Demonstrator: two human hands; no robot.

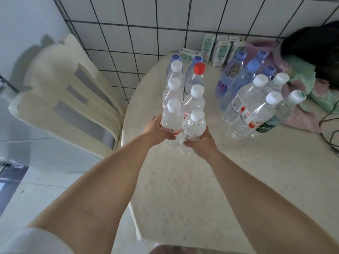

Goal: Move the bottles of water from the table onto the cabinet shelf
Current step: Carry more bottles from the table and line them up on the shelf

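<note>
White tiles with dark grout are running behind a round table [211, 180] covered in a pale patterned cloth, and a person is standing over it with both arms stretched forward. At the near end of the left cluster, two white-capped bottles are standing side by side, touching each other. The left hand [156, 128] is wrapping around the left front bottle [172, 119], its fingers curling across the red label. The right hand [200, 142] is gripping the right front bottle [194, 128] low on its body, with fingertips showing at its left side. Both bottles are looking upright, though whether their bases are resting on the cloth cannot be told. Behind them the left cluster is continuing in two rows: three more white-capped bottles, one red-capped bottle [196, 77] and two blue-capped ones at the back. Well apart to the right, a second group is standing: five blue-capped bottles, three white-capped ones and one with a green and white cap [289, 105]. Small drink cartons [220, 50] are lining the wall behind, and pink and green cloths [300, 77] are lying at the right edge. A cream plastic chair [67, 96] is sitting just beside the table on the left.
</note>
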